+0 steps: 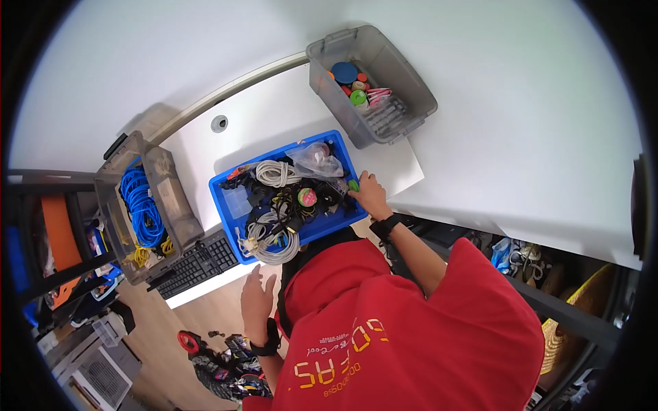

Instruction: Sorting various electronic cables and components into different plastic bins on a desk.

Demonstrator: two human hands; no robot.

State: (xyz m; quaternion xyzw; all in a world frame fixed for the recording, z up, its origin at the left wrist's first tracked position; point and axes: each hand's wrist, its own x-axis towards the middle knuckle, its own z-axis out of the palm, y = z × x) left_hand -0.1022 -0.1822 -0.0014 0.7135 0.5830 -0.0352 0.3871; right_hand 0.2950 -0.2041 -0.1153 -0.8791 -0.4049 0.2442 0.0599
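A blue plastic tray (pixel 318 232) lies tilted across the white desk before me, heaped with cables, adapters and small items. At its right side my right hand (pixel 371 195) has its thumb and fingers around a small green object (pixel 353 185), partly hidden. My left hand (pixel 257 298) hangs below the tray's near left corner, fingers apart and nothing in them. Coiled grey cables (pixel 272 239) lie nearest that hand. Elsewhere in the tray are a white cable coil (pixel 277 173), a clear plastic bag (pixel 316 162) and a round pink-and-green item (pixel 307 197).
A grey plastic bin (pixel 406 77) with tape rolls and packets stands at the back right. Left of the tray are a black keyboard (pixel 198 264) and a translucent bin (pixel 175 180) containing blue cable (pixel 141 205). A cluttered pile (pixel 231 367) sits on the floor.
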